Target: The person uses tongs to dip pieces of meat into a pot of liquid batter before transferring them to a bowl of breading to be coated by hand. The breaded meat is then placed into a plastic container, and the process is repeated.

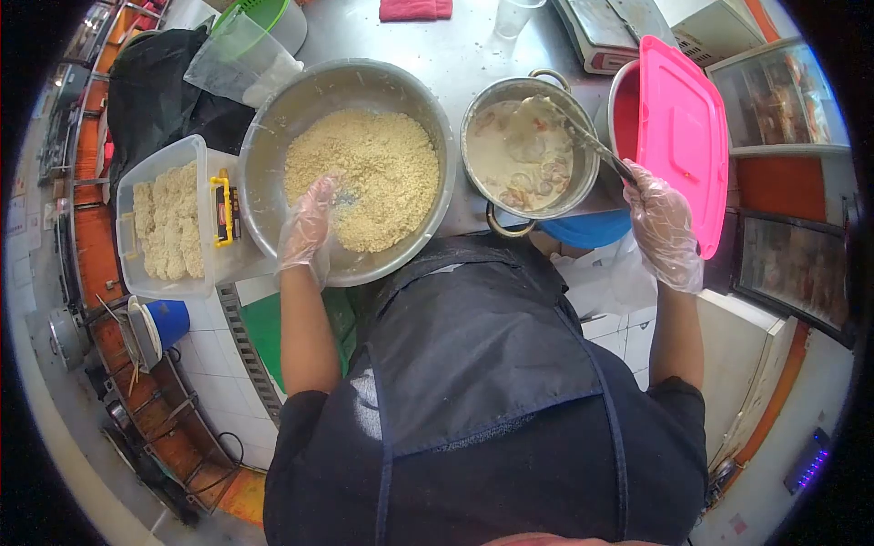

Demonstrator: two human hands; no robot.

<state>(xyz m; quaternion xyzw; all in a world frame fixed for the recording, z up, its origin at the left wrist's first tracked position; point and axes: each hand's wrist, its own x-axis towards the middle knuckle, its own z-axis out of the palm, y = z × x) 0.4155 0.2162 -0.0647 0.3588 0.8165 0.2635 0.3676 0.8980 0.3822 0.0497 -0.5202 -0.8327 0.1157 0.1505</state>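
Gripping one metal utensil (594, 141), the right hand (663, 218) is closed round its handle, the far end down in the creamy mix of one two-handled pot (470, 173)! Over to the left hand (309, 227) — fingers close together at the crumbs (391, 173) in one wide basin (364, 82), but whether they pinch any, I cannot tell. Two clear gloves, one per hand. Left of the basin, one plastic tub (211, 205) packs several crumb-coated pieces (168, 223), too crowded to count — and one pink lid (683, 136) tilts right of the pot.
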